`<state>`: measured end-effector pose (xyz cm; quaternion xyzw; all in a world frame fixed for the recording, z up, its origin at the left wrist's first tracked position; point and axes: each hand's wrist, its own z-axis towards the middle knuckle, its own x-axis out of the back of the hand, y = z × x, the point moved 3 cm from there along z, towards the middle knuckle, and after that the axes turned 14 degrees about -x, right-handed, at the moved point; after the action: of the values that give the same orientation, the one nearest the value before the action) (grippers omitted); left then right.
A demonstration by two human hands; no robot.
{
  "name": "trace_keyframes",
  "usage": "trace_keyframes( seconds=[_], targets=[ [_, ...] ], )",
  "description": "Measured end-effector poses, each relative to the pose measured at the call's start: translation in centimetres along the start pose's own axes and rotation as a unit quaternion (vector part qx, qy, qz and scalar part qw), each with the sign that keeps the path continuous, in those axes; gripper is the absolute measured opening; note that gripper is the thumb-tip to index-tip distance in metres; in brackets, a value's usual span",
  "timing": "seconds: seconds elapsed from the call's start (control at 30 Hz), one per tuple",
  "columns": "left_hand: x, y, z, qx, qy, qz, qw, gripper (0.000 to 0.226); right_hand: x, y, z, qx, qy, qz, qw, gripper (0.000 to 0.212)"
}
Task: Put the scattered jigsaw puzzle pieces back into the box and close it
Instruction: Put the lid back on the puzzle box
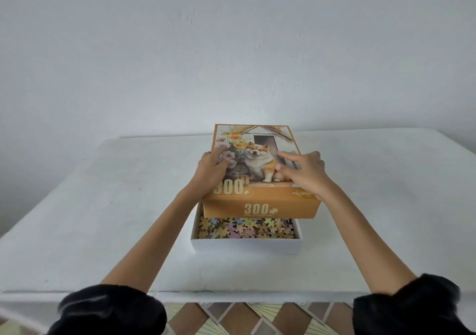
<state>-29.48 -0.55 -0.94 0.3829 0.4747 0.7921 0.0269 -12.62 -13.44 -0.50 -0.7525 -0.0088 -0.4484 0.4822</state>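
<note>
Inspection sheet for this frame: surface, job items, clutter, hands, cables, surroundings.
Surface: table under a white cover.
Job's things: white box base holds loose puzzle pieces; orange lid with a dog picture sits over the far part, near end of the base uncovered, so not closed. No pieces seen outside the box.
Clutter: nothing seen.
Hands: left hand rests on the lid's left side; right hand rests on its right side, fingers fairly straight.
Cables: nothing seen.
Surroundings: plain white wall; patterned floor tiles; black sleeves.

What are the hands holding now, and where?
The orange cardboard dog-picture lid: left hand at its left long edge, right hand at its right edge, fingers lying over the top.
</note>
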Motion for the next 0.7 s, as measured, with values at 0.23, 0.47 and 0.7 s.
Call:
trace_keyframes(
  seconds=[0.23,0.47,0.7],
  targets=[
    [1.3,-1.4,-2.7,0.001,-0.010,-0.014,1.000,0.039,-2.6,-0.6,-2.3,-0.001,0.015,-0.070,0.997,0.047],
    [1.0,-1.9,-4.1,0.009,-0.020,-0.018,1.000,0.037,-3.0,0.2,-3.2,-0.003,0.001,-0.085,0.996,0.045],
    [0.9,-2.4,-4.3,0.016,-0.020,0.002,1.000,0.039,-2.8,0.1,-3.8,0.000,-0.028,-0.045,0.999,0.046]
  ],
)
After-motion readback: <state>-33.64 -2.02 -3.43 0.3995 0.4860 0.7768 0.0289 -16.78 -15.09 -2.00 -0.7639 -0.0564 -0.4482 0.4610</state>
